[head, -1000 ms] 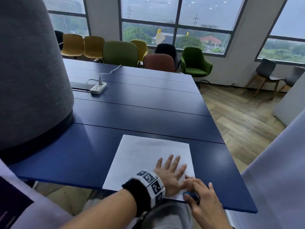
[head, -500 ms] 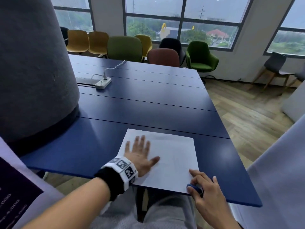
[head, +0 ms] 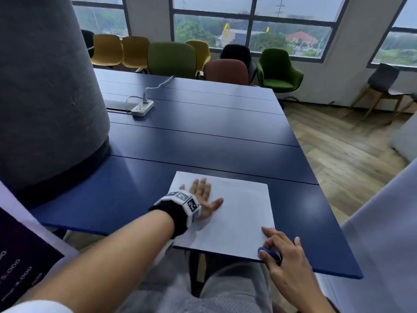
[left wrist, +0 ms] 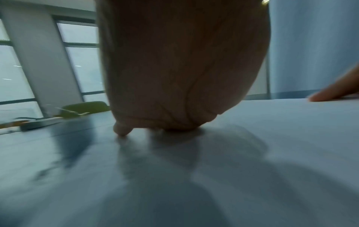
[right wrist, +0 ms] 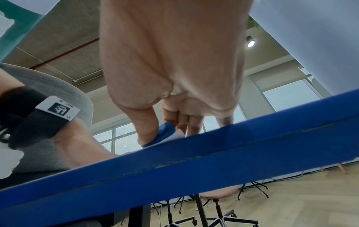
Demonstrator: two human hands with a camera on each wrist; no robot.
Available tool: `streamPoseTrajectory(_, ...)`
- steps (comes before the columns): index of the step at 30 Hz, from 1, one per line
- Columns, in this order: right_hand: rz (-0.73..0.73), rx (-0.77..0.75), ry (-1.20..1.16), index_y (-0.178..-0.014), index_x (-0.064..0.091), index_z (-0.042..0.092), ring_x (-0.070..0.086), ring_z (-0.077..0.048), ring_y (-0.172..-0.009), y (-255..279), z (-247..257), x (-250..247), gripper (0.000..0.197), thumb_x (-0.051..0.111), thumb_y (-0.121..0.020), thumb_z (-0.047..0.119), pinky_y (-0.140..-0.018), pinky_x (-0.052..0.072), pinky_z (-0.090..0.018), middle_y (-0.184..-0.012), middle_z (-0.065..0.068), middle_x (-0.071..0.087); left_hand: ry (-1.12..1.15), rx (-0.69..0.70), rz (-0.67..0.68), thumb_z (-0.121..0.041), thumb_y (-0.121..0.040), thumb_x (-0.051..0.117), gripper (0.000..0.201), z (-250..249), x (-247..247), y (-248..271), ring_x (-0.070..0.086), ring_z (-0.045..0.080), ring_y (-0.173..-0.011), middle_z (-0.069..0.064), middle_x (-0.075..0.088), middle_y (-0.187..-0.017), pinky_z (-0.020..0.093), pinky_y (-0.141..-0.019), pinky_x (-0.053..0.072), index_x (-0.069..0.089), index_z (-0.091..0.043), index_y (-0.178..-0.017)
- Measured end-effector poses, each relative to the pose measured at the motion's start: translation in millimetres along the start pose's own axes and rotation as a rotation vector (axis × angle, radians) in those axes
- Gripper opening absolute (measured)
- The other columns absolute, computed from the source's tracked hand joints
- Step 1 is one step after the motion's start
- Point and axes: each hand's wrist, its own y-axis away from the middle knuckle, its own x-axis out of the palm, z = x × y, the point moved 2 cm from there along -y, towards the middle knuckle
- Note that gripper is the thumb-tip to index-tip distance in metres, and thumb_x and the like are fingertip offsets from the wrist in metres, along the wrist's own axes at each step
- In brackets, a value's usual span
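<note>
A white sheet of paper (head: 239, 213) lies at the near edge of the blue table (head: 203, 136). My left hand (head: 204, 195) rests flat on the sheet's far left part, with fingers straight and thumb spread; the left wrist view shows the palm (left wrist: 174, 76) pressed down on the paper (left wrist: 272, 138). My right hand (head: 270, 247) is at the sheet's near right corner. There its thumb and curled fingers pinch a small blue object (head: 269, 254). From the right wrist the blue object (right wrist: 163, 135) sits against the paper corner (right wrist: 175, 136), just above the table edge (right wrist: 194, 161).
A large grey felt-covered column (head: 45, 86) stands on the table's left side. A white power strip (head: 142, 107) with a cable lies further back. Coloured chairs (head: 171, 59) line the far edge. A white panel (head: 383, 233) stands close on the right.
My left hand has slid across the paper from its near right part to its far left part. The right hand has stayed at the near right corner, still pinching the blue object.
</note>
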Motion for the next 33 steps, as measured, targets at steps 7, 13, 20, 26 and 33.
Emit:
streamPoseTrajectory(7,-0.03,-0.004,-0.01,-0.072,0.05,0.03,0.049,0.004,-0.116,0.4,3.1,-0.7,0.024,0.069,-0.085,0.023,-0.122,0.004,-0.04,-0.124,0.032,0.047,-0.107,0.064,-0.026,-0.063,-0.098,0.012,0.078,5.7,-1.6,31.1,-0.026,0.022,-0.146,0.006,-0.03,-0.158,0.049,-0.118,-0.014,-0.016,-0.016,-0.154)
streamPoseTrajectory(13,-0.054,-0.018,0.0,-0.069,0.051,0.032,0.055,0.0,-0.109,-1.9,2.6,-0.9,0.027,0.072,-0.083,0.021,-0.121,0.01,-0.045,-0.123,0.03,0.05,-0.133,0.403,0.085,-0.076,-0.072,-0.011,0.093,-57.6,44.6,70.6,-0.034,0.013,-0.14,-0.005,-0.032,-0.156,0.048,-0.114,-0.022,-0.017,-0.03,-0.153)
streamPoseTrajectory(20,-0.055,-0.01,-0.03,-0.072,0.054,0.032,0.057,0.0,-0.106,-0.8,2.3,1.0,0.024,0.072,-0.083,0.02,-0.121,0.008,-0.046,-0.125,0.027,0.053,-0.028,0.023,0.067,-0.058,-0.101,0.016,0.077,57.1,21.8,61.3,-0.032,0.019,-0.143,0.002,-0.035,-0.155,0.047,-0.117,-0.017,-0.024,-0.014,-0.151)
streamPoseTrajectory(26,-0.05,0.002,0.009,-0.071,0.051,0.034,0.057,-0.003,-0.106,-1.4,5.3,0.6,0.026,0.072,-0.083,0.022,-0.121,0.009,-0.046,-0.124,0.027,0.052,-0.029,-0.009,0.011,-0.054,-0.102,0.019,0.077,56.6,11.0,60.8,-0.031,0.024,-0.143,0.009,-0.032,-0.157,0.05,-0.118,-0.013,-0.018,-0.009,-0.152)
streamPoseTrajectory(33,-0.018,0.007,0.04,-0.072,0.051,0.034,0.056,-0.002,-0.109,-3.0,7.4,-1.5,0.024,0.07,-0.085,0.025,-0.12,0.011,-0.048,-0.125,0.024,0.054,-0.03,0.271,0.045,-0.057,-0.091,0.053,0.088,-29.1,-16.8,41.6,-0.013,0.031,-0.149,0.01,-0.014,-0.163,0.058,-0.119,0.007,0.01,-0.015,-0.156)
